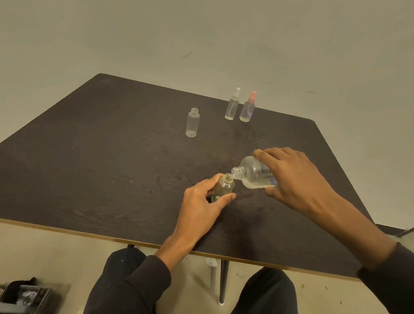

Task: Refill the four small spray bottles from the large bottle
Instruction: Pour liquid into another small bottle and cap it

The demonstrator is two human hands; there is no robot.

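So that the stream lands true, my left hand (204, 200) is gripping the small bottle (223, 187) steady while my right hand (290, 179) is clasping and tipping the large bottle (253, 173).

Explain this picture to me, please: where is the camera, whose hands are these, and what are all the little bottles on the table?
There is no machine here. A person wears the camera on the head, so you look down past their arms and knees. The left hand curls its fingers round a small open bottle standing on the dark table. The right hand holds the large bottle tipped on its side, mouth at the small bottle's opening, as if pouring. Further back stand an uncapped small bottle and, side by side, two capped spray bottles: one with a white top, one with a pink top.
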